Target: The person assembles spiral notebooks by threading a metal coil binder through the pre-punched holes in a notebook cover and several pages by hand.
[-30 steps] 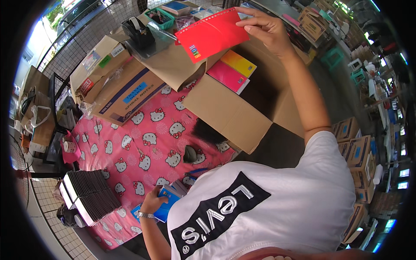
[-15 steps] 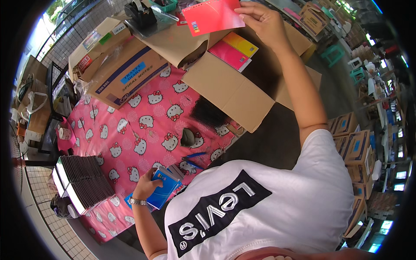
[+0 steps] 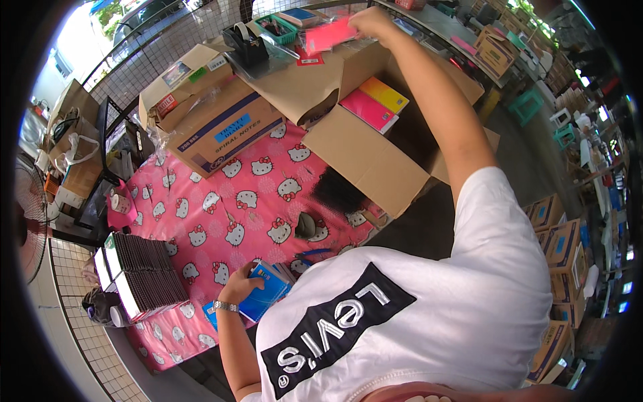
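Observation:
My right hand (image 3: 372,25) reaches out at the far side, closed on one edge of a pinkish-red spiral notebook (image 3: 329,35). That notebook hangs over the far flap of an open cardboard box (image 3: 365,161). Inside the box lie a magenta notebook (image 3: 367,110) and a yellow notebook (image 3: 387,94). Close to my body, my left hand (image 3: 241,284) grips a small stack of blue notebooks (image 3: 269,289), thumb on the top cover. Part of the stack is hidden by the hand and my shirt.
A closed-sided carton (image 3: 231,130) stands left of the open box. Black-spined notebooks (image 3: 144,275) are piled at the near left of the pink table cover (image 3: 221,201). A tape dispenser (image 3: 246,47) and green basket (image 3: 276,30) sit at the back. Blue scissors (image 3: 312,254) lie near me.
My right hand has carried the red notebook farther away and to the left, tilting it flatter. My left hand keeps its hold on the blue notebooks. The whole view has shifted slightly.

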Action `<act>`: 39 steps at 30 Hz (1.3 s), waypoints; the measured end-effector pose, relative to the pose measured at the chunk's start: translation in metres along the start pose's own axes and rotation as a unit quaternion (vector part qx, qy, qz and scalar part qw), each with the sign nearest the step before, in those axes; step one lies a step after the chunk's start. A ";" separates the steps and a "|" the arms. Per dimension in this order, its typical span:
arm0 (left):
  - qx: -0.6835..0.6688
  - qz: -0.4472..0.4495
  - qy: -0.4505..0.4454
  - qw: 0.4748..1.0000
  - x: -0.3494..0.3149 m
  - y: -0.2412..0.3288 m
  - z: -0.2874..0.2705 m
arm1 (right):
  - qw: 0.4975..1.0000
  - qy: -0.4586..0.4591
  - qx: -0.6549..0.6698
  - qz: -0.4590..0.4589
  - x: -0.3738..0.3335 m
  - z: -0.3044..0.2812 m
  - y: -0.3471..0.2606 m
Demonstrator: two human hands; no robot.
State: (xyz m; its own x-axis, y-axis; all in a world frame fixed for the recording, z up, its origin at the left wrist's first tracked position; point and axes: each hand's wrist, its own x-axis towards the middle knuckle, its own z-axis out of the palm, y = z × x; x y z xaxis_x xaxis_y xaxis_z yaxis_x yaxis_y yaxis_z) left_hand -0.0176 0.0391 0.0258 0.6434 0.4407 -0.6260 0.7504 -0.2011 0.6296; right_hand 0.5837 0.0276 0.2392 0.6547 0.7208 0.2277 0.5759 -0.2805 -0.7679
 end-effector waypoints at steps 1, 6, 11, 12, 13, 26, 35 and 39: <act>-0.009 -0.004 0.001 1.000 -0.001 0.002 0.000 | 0.997 -0.028 -0.036 0.067 0.020 0.013 0.002; -0.016 0.001 -0.003 1.000 0.013 -0.010 -0.002 | 0.969 -0.050 -0.004 0.243 0.070 0.029 0.058; -0.035 -0.023 -0.023 0.999 0.020 -0.026 0.001 | 0.910 -0.169 -0.249 0.285 0.129 -0.002 0.099; -0.023 -0.030 -0.022 0.999 0.019 -0.022 -0.003 | 0.887 -0.196 -0.307 0.283 0.141 -0.007 0.116; -0.019 -0.033 -0.015 0.999 0.017 -0.021 -0.001 | 0.861 -0.218 -0.376 0.265 0.150 -0.005 0.117; 0.010 -0.001 0.004 1.000 0.016 -0.018 0.001 | 0.836 -0.182 -0.379 0.353 0.154 0.032 0.123; -0.011 0.034 0.015 0.999 0.015 -0.021 0.001 | 0.876 -0.091 -0.130 0.455 0.141 0.093 0.107; -0.006 0.016 0.002 1.000 0.019 -0.023 -0.001 | 0.867 -0.046 0.062 0.492 0.137 0.084 0.118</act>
State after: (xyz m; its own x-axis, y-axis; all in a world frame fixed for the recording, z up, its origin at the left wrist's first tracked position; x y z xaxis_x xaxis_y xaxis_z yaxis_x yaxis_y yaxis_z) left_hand -0.0226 0.0531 0.0002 0.6664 0.4371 -0.6041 0.7276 -0.2041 0.6549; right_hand 0.7002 0.1464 0.1294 0.7546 0.2209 -0.6179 -0.2990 -0.7225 -0.6234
